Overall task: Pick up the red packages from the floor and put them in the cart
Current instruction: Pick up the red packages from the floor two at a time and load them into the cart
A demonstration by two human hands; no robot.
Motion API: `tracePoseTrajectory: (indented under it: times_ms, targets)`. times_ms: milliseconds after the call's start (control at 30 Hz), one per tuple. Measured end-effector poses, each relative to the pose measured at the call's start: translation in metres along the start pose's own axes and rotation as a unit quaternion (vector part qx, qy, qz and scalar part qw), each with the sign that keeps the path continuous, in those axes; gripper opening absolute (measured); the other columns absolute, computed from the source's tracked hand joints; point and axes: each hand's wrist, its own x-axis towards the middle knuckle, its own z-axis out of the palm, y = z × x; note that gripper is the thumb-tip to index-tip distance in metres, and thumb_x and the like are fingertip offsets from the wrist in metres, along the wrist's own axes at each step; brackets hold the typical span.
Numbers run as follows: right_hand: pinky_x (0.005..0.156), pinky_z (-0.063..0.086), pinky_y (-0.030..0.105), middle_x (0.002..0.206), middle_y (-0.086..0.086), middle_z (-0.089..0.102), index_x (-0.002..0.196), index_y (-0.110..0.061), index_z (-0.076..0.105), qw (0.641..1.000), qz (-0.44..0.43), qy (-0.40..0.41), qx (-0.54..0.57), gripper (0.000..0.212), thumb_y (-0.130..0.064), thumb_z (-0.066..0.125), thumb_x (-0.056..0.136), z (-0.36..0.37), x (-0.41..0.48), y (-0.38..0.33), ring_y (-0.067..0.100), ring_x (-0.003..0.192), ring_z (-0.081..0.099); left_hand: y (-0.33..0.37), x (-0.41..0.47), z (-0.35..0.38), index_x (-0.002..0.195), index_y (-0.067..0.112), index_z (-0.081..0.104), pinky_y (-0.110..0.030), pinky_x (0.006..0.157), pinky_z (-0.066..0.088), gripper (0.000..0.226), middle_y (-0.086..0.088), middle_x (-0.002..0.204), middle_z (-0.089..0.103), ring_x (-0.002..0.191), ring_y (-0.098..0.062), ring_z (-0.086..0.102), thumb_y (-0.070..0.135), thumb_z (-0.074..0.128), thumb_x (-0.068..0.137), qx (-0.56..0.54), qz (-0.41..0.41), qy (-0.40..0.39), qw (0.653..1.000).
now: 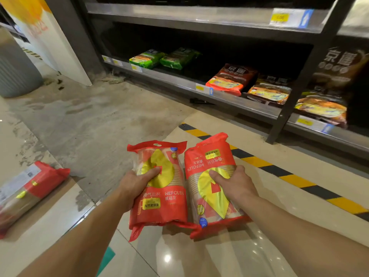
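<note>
Two red packages of paper cups with yellow markings are held side by side above the floor. My left hand [135,182] grips the left red package [159,200], thumb across its front. My right hand [233,184] grips the right red package [209,172], which is turned upside down. A third red package [30,188] lies on the floor at the left edge. No cart is in view.
A low metal shelf rack [229,96] with green [147,58] and brown food packs [231,78] runs along the right. Yellow-black hazard tape [279,172] crosses the tiled floor. A grey ribbed bin [16,70] stands at the far left beside a white panel.
</note>
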Motion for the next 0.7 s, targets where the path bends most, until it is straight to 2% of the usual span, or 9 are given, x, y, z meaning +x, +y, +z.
tracePoseTrajectory:
  times_ms: [167,233,367,433,533,633,700]
  targets:
    - [0.092,0.058,0.045,0.121,0.006,0.071,0.127,-0.021,0.048,0.999,-0.007,0.027,0.023,0.072,-0.07,0.078,0.084,-0.05,-0.027,-0.001,0.034,0.109,0.071,0.026,-0.042,0.025,0.128,0.013,0.071,-0.053,0.078,0.07,0.08,-0.014,0.099,0.086,0.084,-0.035,0.085,0.054,0.101,0.067,-0.008,0.034,0.005,0.999]
    - [0.095,0.058,0.047,0.12,0.005,0.071,0.13,-0.02,0.05,0.999,0.008,0.033,0.026,0.075,-0.07,0.079,0.083,-0.082,-0.053,0.002,0.034,0.11,0.071,0.039,-0.075,0.033,0.13,0.014,0.069,-0.051,0.075,0.07,0.082,-0.012,0.101,0.086,0.084,-0.033,0.085,0.055,0.101,0.067,-0.004,0.029,-0.01,1.0]
    - [0.088,0.055,0.04,0.112,-0.002,0.064,0.132,-0.021,0.049,0.998,0.033,0.04,0.044,0.072,-0.069,0.077,0.086,-0.159,-0.117,-0.017,0.027,0.101,0.066,0.092,-0.161,0.043,0.128,0.015,0.069,-0.044,0.068,0.069,0.081,-0.011,0.102,0.085,0.08,-0.029,0.085,0.059,0.099,0.068,0.007,0.032,-0.007,0.999]
    - [0.086,0.054,0.039,0.111,-0.002,0.064,0.125,-0.025,0.046,0.996,0.041,0.048,0.059,0.065,-0.068,0.076,0.087,-0.217,-0.154,-0.045,0.025,0.098,0.065,0.146,-0.213,0.044,0.128,0.014,0.071,-0.038,0.062,0.067,0.083,-0.01,0.101,0.085,0.076,-0.026,0.085,0.061,0.098,0.066,0.021,0.05,-0.015,0.998]
    - [0.087,0.056,0.041,0.113,-0.002,0.067,0.125,-0.026,0.047,0.993,0.056,0.064,0.081,0.066,-0.07,0.076,0.085,-0.323,-0.234,-0.102,0.027,0.102,0.068,0.243,-0.319,0.04,0.128,0.012,0.073,-0.03,0.053,0.064,0.069,-0.009,0.099,0.085,0.073,-0.023,0.085,0.051,0.096,0.076,0.027,0.066,-0.034,0.997]
    - [0.085,0.054,0.04,0.106,-0.006,0.066,0.125,-0.029,0.046,0.99,0.076,0.08,0.091,0.064,-0.069,0.077,0.086,-0.432,-0.328,-0.156,0.025,0.101,0.068,0.335,-0.44,0.032,0.127,0.013,0.075,-0.031,0.056,0.065,0.058,-0.008,0.099,0.086,0.077,-0.025,0.085,0.043,0.095,0.081,0.034,0.068,-0.084,0.994]
    - [0.089,0.057,0.044,0.103,-0.007,0.066,0.124,-0.027,0.048,0.986,0.082,0.094,0.108,0.064,-0.068,0.078,0.085,-0.497,-0.391,-0.191,0.027,0.102,0.07,0.389,-0.514,0.024,0.122,0.015,0.078,-0.031,0.057,0.064,0.053,-0.006,0.098,0.087,0.076,-0.023,0.085,0.044,0.095,0.081,0.044,0.084,-0.097,0.991]
